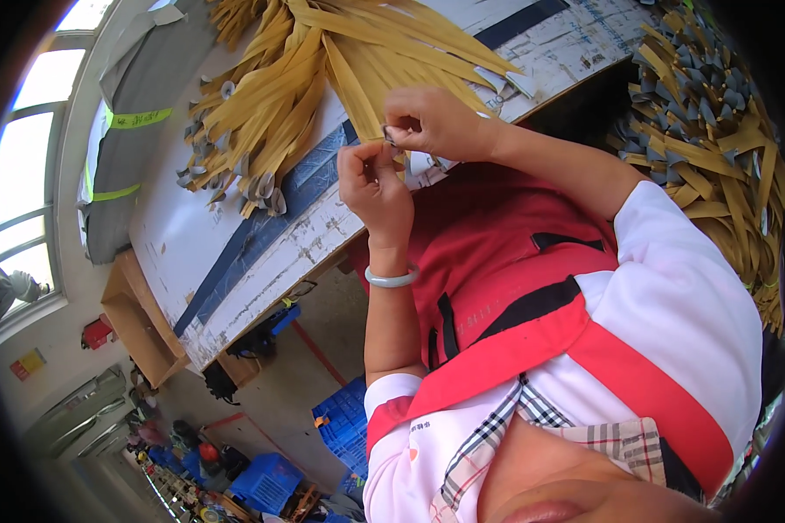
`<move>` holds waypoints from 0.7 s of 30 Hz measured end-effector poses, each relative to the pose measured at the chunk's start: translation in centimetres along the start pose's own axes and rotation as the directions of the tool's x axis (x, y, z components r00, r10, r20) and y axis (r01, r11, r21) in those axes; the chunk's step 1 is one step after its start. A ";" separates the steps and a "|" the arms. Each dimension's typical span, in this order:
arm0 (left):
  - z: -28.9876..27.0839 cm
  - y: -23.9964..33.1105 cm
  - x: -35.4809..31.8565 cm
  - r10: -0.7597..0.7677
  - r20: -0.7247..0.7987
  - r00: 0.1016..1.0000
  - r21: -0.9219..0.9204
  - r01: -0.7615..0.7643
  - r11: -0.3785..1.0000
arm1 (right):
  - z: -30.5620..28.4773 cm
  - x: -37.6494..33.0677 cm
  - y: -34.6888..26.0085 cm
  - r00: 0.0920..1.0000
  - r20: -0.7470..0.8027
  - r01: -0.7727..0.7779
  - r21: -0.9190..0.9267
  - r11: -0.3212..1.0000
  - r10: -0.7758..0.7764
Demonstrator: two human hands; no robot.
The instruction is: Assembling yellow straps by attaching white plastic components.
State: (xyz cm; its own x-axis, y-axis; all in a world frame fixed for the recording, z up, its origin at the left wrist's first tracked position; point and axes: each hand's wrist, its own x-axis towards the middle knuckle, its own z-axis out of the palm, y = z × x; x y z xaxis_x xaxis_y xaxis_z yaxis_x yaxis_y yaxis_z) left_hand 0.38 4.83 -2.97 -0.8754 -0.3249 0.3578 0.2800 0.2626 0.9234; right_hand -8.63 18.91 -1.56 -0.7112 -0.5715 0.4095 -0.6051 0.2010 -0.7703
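Note:
A fan of long mustard-yellow flat strips (279, 96) with grey tips lies across the white worktable (170, 227). One yellow strip (349, 87) runs from the bunch down to my hands, its end over the table's near edge. My left hand (379, 187) pinches that end from below, thumb and fingers closed. Just above it, on the right, my right hand (440, 122) is closed on the same end, where a small dark grey bit shows between the fingertips. The fingers partly hide the strip's end.
A dark blue band (235, 253) lies along the table. Rolled grey material (131, 148) stands by the window at left. Many more grey-tipped strips (715, 131) hang at right. An open cardboard box (139, 322) and blue crates (344, 423) are below the table level.

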 end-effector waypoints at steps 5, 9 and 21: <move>-0.5 0.7 0.1 -0.217 0.057 0.975 -0.408 0.221 0.886 | -0.1 -0.9 0.0 0.985 -0.111 0.128 -0.064 0.990 -0.134; -3.7 0.5 2.5 -0.285 0.402 0.870 -0.563 0.481 0.672 | 0.3 -0.9 -0.6 0.959 -0.133 0.265 0.108 0.958 -0.250; -2.7 1.5 1.9 0.269 0.249 0.930 0.249 -0.330 0.911 | 0.2 -1.2 -1.5 0.965 0.045 -0.247 0.501 0.830 0.260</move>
State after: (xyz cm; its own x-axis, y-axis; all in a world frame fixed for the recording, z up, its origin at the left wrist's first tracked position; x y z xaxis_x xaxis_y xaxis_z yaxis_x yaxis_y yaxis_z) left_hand 0.16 2.19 -0.53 -0.8372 -0.0058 0.5469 0.4458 0.5722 0.6884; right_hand -6.77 19.11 -0.98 -0.8273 -0.5345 0.1728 -0.1473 -0.0905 -0.9849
